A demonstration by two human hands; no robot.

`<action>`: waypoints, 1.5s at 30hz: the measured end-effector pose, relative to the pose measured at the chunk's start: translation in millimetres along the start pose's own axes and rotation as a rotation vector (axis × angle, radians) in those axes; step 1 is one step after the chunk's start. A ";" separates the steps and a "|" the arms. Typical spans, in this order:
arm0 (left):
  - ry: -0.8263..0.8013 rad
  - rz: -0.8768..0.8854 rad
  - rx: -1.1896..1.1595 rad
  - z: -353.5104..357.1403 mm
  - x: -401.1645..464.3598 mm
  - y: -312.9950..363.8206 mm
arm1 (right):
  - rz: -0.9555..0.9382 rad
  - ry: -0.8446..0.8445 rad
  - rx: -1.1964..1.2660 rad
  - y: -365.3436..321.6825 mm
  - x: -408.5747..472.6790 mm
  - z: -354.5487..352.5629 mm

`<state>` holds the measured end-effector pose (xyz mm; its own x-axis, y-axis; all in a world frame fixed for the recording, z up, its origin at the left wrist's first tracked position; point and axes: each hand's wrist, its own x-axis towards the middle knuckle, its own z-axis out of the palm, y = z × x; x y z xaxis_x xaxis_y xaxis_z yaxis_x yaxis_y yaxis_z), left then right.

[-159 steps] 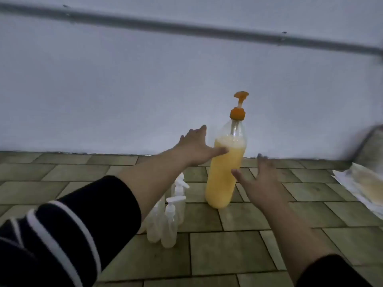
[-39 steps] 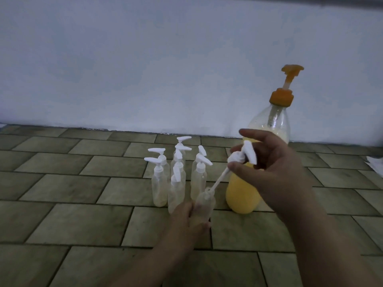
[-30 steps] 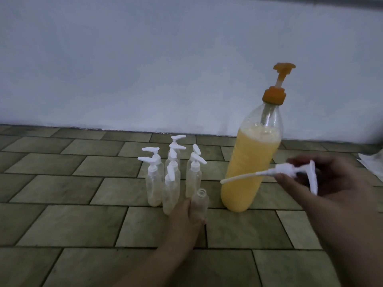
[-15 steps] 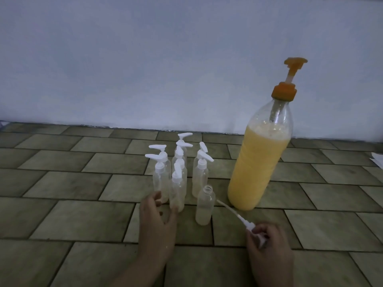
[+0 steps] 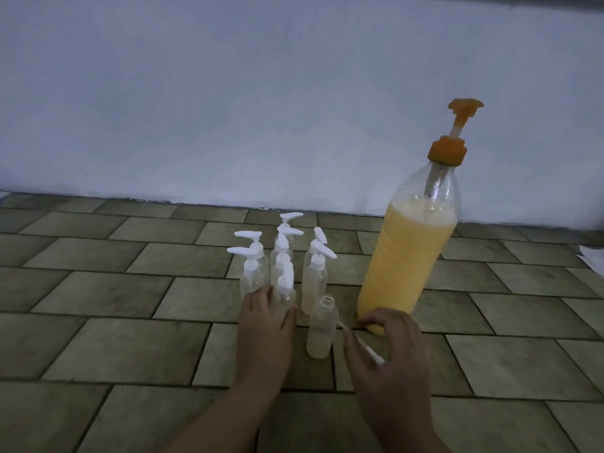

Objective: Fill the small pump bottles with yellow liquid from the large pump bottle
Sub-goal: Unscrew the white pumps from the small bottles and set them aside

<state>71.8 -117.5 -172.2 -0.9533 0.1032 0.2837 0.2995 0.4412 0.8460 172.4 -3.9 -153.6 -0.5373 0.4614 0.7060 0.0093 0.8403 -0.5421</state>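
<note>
- Both hands sit low on the tiled floor (image 5: 98, 348): the left hand (image 5: 263, 325) rests loosely open against the front capped small bottle (image 5: 285, 291); the right hand (image 5: 390, 351) curls over the removed pump (image 5: 359, 341), though I cannot tell whether it grips it.
- Step in hand, I judge: opening bottles. One uncapped small bottle (image 5: 320, 328) stands between the hands; nothing is filled yet.
- Next calls for bringing its open mouth under the large bottle's (image 5: 405, 263) orange spout (image 5: 465, 107).
- Room is tight around the bottle cluster; bare floor lies left and near.
</note>
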 end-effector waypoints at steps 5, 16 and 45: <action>0.036 0.079 -0.074 -20.4 -9.0 4.8 | 0.064 -0.226 0.164 -33.9 39.5 4.2; -0.160 0.219 -0.314 -61.3 -15.1 34.4 | 0.245 -0.602 0.471 -65.6 78.4 2.0; -0.139 0.249 -0.283 -59.0 -14.5 50.9 | 0.371 -0.425 0.843 -62.3 99.2 -40.3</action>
<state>103.1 -149.2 -106.6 -0.8404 0.3046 0.4483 0.5022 0.1267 0.8554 152.6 1.1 -31.4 -0.8783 0.3752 0.2963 -0.2735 0.1139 -0.9551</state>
